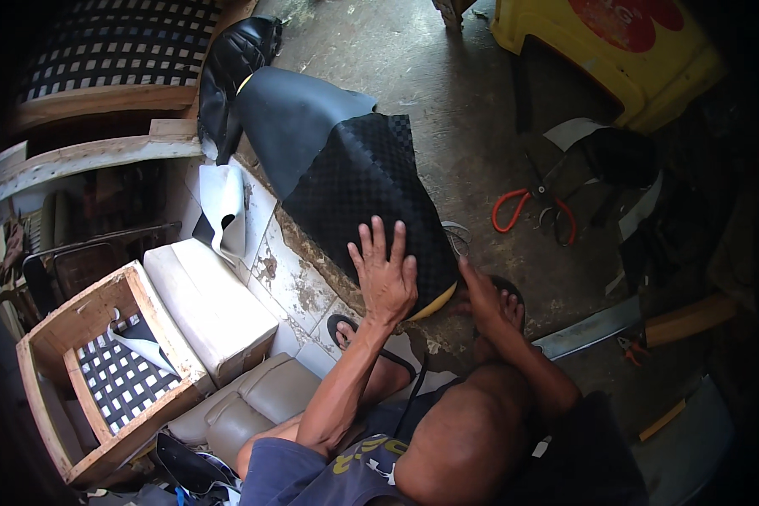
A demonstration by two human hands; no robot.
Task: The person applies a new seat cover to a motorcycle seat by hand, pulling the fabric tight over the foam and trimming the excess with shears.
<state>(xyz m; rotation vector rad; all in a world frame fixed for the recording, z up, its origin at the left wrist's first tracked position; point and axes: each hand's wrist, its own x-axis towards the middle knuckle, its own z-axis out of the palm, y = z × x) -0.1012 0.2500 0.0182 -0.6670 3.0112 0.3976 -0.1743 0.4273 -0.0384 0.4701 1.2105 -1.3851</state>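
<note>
A long padded seat (pixel 295 110), shaped like a motorcycle seat, lies across the floor in front of me. Its far part is smooth dark grey; black checkered cover material (pixel 371 177) lies over the near part. Yellow foam (pixel 435 304) shows at the near end. My left hand (pixel 385 277) rests flat on the checkered material, fingers spread. At the seat's near right edge is my right hand (pixel 486 299), one finger stretched along the edge, the others partly lost in shadow. I cannot make out anything held in it. Close by, red-handled scissors (pixel 535 202) lie on the floor.
A wooden frame with woven black straps (pixel 126 358) and a white block (pixel 215 304) stand at the left. A black seat cover (pixel 228 80) lies beyond the seat. On the right are a yellow plastic stool (pixel 641 67), a long metal blade (pixel 590 327) and orange-handled pliers (pixel 631 349).
</note>
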